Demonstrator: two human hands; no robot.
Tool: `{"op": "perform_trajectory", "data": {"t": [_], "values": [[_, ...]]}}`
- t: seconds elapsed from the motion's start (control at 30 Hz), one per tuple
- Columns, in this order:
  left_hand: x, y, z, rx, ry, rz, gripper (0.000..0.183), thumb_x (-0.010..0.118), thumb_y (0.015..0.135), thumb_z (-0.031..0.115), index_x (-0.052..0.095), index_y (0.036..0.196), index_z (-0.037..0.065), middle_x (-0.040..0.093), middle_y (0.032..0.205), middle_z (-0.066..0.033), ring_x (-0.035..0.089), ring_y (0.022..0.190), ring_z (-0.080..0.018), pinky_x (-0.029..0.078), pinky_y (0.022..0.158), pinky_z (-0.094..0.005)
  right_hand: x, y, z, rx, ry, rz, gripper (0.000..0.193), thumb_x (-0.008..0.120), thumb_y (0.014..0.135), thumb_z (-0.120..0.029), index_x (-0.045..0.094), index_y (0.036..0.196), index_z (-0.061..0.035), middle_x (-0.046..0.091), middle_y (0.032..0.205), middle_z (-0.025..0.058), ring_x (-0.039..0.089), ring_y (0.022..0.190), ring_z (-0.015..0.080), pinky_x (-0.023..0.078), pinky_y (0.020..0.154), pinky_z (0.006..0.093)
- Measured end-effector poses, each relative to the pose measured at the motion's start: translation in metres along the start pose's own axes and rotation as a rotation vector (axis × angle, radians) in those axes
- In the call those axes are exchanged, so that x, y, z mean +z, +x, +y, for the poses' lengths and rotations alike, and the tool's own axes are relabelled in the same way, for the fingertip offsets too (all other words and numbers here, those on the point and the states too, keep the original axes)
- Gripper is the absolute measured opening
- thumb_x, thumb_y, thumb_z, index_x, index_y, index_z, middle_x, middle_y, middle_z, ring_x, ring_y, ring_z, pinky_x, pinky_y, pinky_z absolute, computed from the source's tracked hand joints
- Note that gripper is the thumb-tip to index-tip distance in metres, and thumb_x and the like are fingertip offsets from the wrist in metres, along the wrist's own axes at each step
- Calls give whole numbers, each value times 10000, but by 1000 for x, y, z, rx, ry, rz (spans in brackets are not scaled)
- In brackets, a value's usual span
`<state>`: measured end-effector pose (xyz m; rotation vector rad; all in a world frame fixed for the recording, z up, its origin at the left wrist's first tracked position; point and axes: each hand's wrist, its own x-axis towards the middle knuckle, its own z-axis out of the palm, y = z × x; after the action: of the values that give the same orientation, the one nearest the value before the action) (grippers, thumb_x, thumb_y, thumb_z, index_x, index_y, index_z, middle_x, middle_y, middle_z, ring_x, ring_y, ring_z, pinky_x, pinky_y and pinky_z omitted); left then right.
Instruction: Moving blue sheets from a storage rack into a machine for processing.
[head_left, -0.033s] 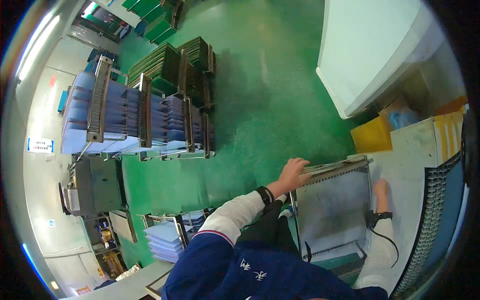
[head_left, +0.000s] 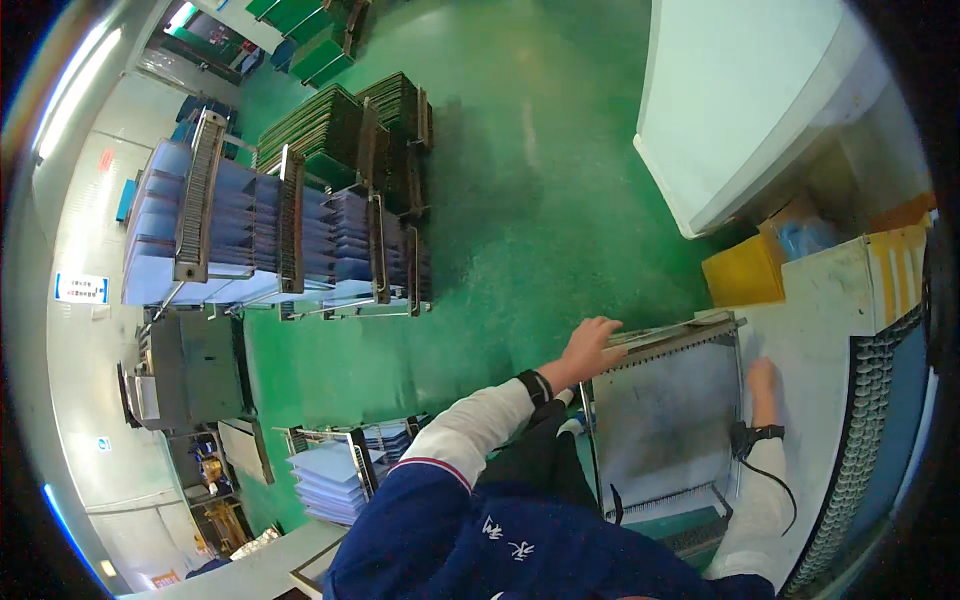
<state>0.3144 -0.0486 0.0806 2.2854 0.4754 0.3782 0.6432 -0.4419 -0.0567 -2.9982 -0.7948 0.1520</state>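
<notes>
Green floor (head_left: 520, 220), left hand (head_left: 588, 350) at rack (head_left: 685, 343)

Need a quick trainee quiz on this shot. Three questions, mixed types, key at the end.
1. Multiple choice: what colour is the floor?
A) Grey
B) Green
C) Red

2. True or false: the person's left wrist is bare.

3. Short answer: which of the person's hands is at the left end of the toothed metal rail?

Key:
1. B, green.
2. False: there is a black band on the left wrist.
3. The left hand; the right hand is beyond the rail's other end.
</notes>
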Motion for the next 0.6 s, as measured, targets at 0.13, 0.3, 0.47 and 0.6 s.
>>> {"op": "perform_trajectory", "data": {"t": [0.13, 0.3, 0.47, 0.6], "values": [[21, 3, 5, -249, -152, -411, 510, 700, 780, 316, 562, 1171, 20, 645, 1006, -182, 614, 953, -361, 489, 810, -436, -6, -3, -14, 131, 248, -42, 81, 581, 724, -56, 647, 767, -35, 651, 775, 178, 617, 748, 377, 482, 693, 447], [37, 2, 4, -265, -54, -405, 459, 690, 775, 296, 568, 1116, 15, 651, 980, -190, 622, 912, -387, 489, 767, -469, -25, -28, -14, 128, 547, 27, 98, 555, 751, -21, 636, 805, -32, 630, 789, 142, 597, 753, 306, 463, 700, 409], [49, 7, 1, -241, -7, -387, 367, 632, 764, 233, 572, 1069, 38, 643, 1006, -188, 602, 972, -385, 472, 815, -487, -35, -124, 15, 237, 301, 162, 97, 601, 799, -76, 651, 859, -18, 639, 874, 171, 602, 815, 300, 471, 752, 397], [55, 7, 7, -230, -1, -301, 256, 605, 742, 177, 565, 946, 27, 645, 966, -204, 608, 932, -402, 475, 755, -498, -53, -281, 80, 216, -167, 49, 298, 585, 882, -252, 648, 991, 18, 632, 1001, 185, 565, 975, 373, 446, 867, 455]]}}
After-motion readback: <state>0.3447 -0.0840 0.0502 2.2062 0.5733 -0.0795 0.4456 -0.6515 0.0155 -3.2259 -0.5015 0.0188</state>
